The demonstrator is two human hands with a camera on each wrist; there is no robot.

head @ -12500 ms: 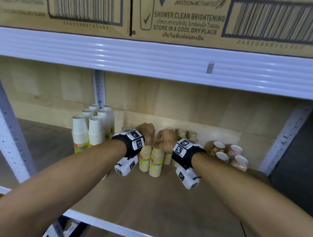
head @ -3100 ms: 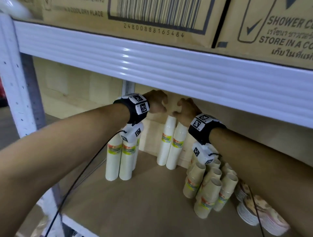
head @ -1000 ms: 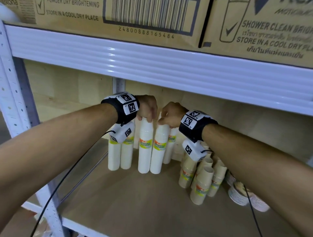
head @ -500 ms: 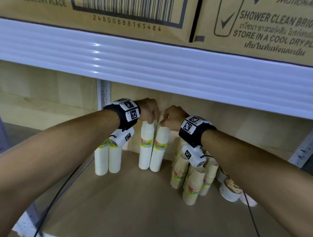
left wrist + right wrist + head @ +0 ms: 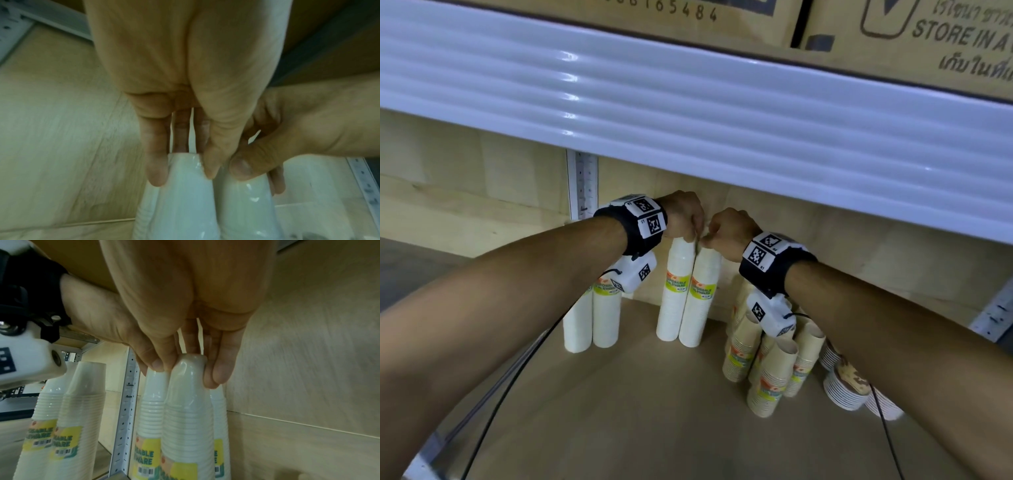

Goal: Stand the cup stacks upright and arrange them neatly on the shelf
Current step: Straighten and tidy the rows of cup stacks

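Observation:
Two tall white cup stacks stand upright side by side near the back wall, the left stack (image 5: 671,294) touching the right stack (image 5: 700,301). My left hand (image 5: 688,233) pinches the top of the left stack (image 5: 185,203) with fingers and thumb. My right hand (image 5: 710,240) pinches the top of the right stack (image 5: 189,410); its thumb (image 5: 242,167) shows in the left wrist view. A third white stack (image 5: 221,426) stands behind them against the wall. Another upright white pair (image 5: 590,318) stands further left.
Several brown cup stacks (image 5: 767,363) lean in a cluster to the right, under my right wrist. Piles of paper plates (image 5: 847,387) lie at the far right. A perforated metal upright (image 5: 582,185) stands at the back left. The upper shelf beam (image 5: 688,102) hangs just above my hands.
Both hands kept their pinch on the stack tops. The two held stacks shifted right and back, away from the left pair and closer to the wall.

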